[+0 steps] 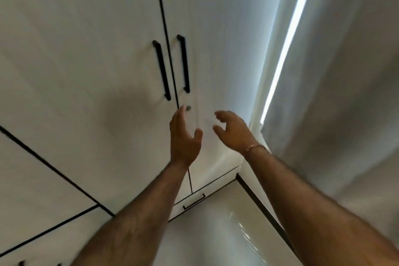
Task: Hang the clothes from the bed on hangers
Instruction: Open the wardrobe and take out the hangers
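No clothes or hangers were in view. Both hands reached toward a white wardrobe (97, 71) with its doors closed. The left hand (183, 138) was raised near the seam between the doors, fingers straight, below two black handles (162, 70), its grip open and holding nothing. The right hand (234, 130), with a bracelet (253, 148) at the wrist, had loosely curled fingers, gripping nothing. A curtain (345, 93) hung at right.
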### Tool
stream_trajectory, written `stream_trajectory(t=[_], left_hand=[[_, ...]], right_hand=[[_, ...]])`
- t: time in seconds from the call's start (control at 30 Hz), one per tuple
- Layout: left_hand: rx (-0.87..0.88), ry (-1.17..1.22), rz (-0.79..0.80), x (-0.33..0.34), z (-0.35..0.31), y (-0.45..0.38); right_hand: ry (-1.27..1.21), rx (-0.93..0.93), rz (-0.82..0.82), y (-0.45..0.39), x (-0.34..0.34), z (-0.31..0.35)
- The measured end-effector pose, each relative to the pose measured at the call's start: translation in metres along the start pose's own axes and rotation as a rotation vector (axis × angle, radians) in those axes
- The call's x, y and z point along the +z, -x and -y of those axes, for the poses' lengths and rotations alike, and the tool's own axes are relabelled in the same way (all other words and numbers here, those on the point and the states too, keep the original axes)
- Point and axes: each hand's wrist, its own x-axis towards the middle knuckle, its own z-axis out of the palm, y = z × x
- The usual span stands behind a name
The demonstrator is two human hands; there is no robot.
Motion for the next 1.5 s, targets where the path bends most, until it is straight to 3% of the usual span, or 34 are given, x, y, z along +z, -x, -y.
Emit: stream_trajectory(t=[0.13, 0.27, 0.5, 0.7, 1.0, 1.1, 1.2, 1.33, 1.5], left_hand=[[0.09, -0.006, 0.025, -0.024, 0.027, -0.026], [0.091, -0.037, 0.014, -0.02, 0.056, -0.033], [-0.003, -0.065, -0.027, -0.006, 0.051, -0.039], [-0.054, -0.017, -0.155, 0.012, 0.034, -0.01], [0.108, -0.19, -0.006, 0.077, -0.039, 0.1], [0.131, -0.202, 0.082, 0.107, -0.07, 0.129], [0.248, -0.234, 0.284, 0.129, -0.097, 0.145], [0.393, -0.346, 0.521, 0.146, -0.126, 0.141], [0.45, -0.408, 0.529, 0.147, -0.148, 0.128]], right_hand=[[-0.151, 0.021, -0.171, -0.07, 0.002, 0.058], [-0.294, -0.033, -0.183, -0.105, 0.009, 0.091], [-0.493, 0.08, -0.037, -0.105, 0.009, 0.097], [-0.462, -0.035, -0.125, -0.055, 0.008, 0.078], [-0.452, -0.083, -0.203, 0.045, -0.059, -0.007], [-0.462, -0.019, -0.229, 0.077, -0.089, -0.035], [-0.466, 0.069, -0.282, 0.094, -0.125, -0.065], [-0.486, 0.198, -0.209, 0.096, -0.184, -0.106], [-0.468, 0.361, -0.242, 0.088, -0.224, -0.137]])
